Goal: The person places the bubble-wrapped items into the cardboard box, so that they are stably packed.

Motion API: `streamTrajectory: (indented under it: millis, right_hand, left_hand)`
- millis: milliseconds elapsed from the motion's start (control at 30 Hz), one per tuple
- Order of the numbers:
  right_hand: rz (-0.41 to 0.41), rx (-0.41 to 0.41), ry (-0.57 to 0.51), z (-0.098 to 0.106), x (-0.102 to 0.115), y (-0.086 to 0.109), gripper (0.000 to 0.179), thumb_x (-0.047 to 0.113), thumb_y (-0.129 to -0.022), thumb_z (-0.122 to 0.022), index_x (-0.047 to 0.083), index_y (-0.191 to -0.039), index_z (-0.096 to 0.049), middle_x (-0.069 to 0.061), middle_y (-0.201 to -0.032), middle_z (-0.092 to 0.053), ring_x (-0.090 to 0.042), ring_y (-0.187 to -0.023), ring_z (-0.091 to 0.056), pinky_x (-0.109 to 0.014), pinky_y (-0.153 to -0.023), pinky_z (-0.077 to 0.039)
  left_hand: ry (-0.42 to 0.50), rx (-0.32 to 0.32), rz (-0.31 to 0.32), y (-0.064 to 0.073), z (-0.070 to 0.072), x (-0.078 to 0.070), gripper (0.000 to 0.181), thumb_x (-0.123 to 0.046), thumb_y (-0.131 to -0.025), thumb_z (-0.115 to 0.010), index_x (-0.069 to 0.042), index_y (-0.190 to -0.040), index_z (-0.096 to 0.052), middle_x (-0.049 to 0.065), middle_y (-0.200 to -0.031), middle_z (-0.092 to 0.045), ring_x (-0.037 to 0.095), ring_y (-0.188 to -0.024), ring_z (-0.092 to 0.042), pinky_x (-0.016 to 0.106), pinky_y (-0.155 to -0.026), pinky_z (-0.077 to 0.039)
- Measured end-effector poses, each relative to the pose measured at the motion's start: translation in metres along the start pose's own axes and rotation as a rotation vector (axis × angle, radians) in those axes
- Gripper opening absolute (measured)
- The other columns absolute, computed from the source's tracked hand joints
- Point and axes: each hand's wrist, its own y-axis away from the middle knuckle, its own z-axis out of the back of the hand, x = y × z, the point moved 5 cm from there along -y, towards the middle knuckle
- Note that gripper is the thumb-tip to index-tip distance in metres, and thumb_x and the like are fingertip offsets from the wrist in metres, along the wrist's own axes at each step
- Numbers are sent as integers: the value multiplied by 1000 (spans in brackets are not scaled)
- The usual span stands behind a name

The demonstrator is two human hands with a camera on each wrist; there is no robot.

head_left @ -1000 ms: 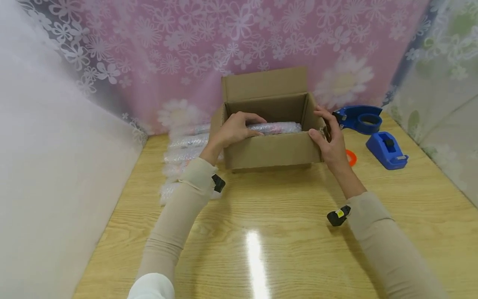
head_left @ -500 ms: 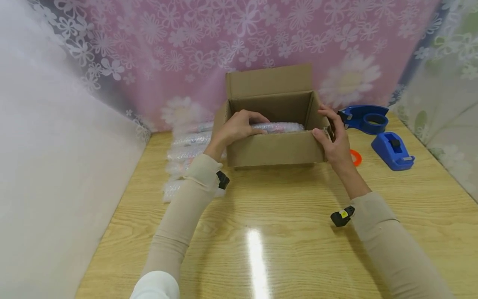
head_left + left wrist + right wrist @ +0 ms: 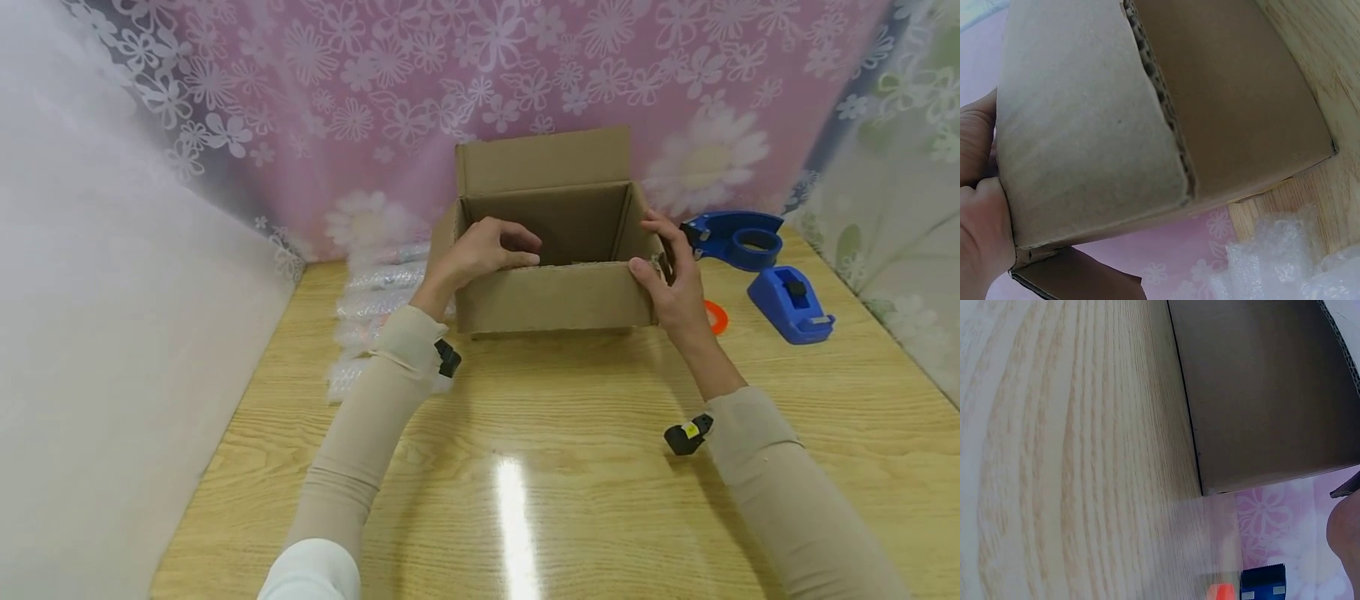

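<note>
A cardboard box (image 3: 555,302) stands with its top open and a flap raised at the back. My left hand (image 3: 483,250) reaches over its front left rim, thumb and fingers bent and apart, with nothing visible between them. At the opposite end, my right hand (image 3: 675,292) grips the front right corner, thumb on the front and fingers along the side. The front wall hides the bottom of the box. In the left wrist view the cardboard box (image 3: 1085,125) fills the middle. Several bubble-wrapped packs (image 3: 384,277) lie in a row left of it.
A blue handheld tape dispenser (image 3: 731,237) and a blue desktop tape dispenser (image 3: 791,307) are on the wooden table (image 3: 600,467) to the right. Near my right hand lies an orange ring (image 3: 717,317). A floral curtain (image 3: 375,92) hangs behind the box.
The bubble-wrapped pack under my left hand has dropped out of sight inside the box. My left fingers no longer touch it visibly. My right hand keeps its grip on the corner.
</note>
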Motion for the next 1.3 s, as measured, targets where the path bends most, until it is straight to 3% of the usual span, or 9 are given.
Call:
streamTrajectory:
  millis: [333, 533, 767, 967, 1133, 1300]
  right_hand:
    - [1, 3, 5, 0, -1, 0, 52, 6, -97, -64, -2, -147, -49, -11, -166, -36, -24, -157, -24, -50, -129, -7]
    - [-15, 20, 14, -1, 0, 0, 52, 6, -98, -64, -1, -148, -49, -12, -166, -33, -23, -158, -22, -54, -129, -6]
    - [-14, 27, 69, 1, 7, 0, 52, 9, -99, -64, 0, -147, -49, -11, -166, -35, -22, -157, -23, -55, -128, -9]
    - [-21, 32, 116, 7, 6, -2, 52, 11, -99, -66, 1, -147, -49, -10, -165, -37, -21, -155, -26, -56, -128, -12]
    - [-31, 27, 123, 6, 7, -2, 52, 11, -98, -67, 0, -146, -50, -10, -164, -38, -21, -154, -28, -57, -127, -14]
    - [-21, 19, 117, 3, 8, -3, 52, 11, -98, -67, -2, -145, -50, -10, -164, -39, -20, -153, -28, -56, -126, -16]
  left_hand:
    - [64, -17, -31, 0, 1, 1, 32, -33, -99, -73, -20, -128, -74, -7, -128, -70, 13, -127, -57, 33, -109, -46]
    - [70, -88, -61, 7, 3, 0, 30, -37, -99, -73, -26, -127, -75, -11, -131, -68, 10, -130, -55, 35, -109, -46]
    - [199, -160, -121, 11, 5, -5, 29, -39, -99, -72, -27, -125, -75, -12, -127, -70, 8, -123, -60, 34, -106, -48]
    - [309, -167, -154, 14, 3, -12, 30, -31, -101, -71, -18, -128, -74, -4, -128, -73, 10, -124, -62, 34, -110, -47]
    - [286, -182, -215, 28, 15, -14, 32, -34, -100, -72, -18, -128, -75, -6, -123, -75, 9, -120, -66, 34, -106, -49]
    - [301, -166, -264, 58, 35, -11, 36, -32, -101, -70, -13, -132, -72, -1, -128, -73, 16, -122, -65, 41, -110, -47]
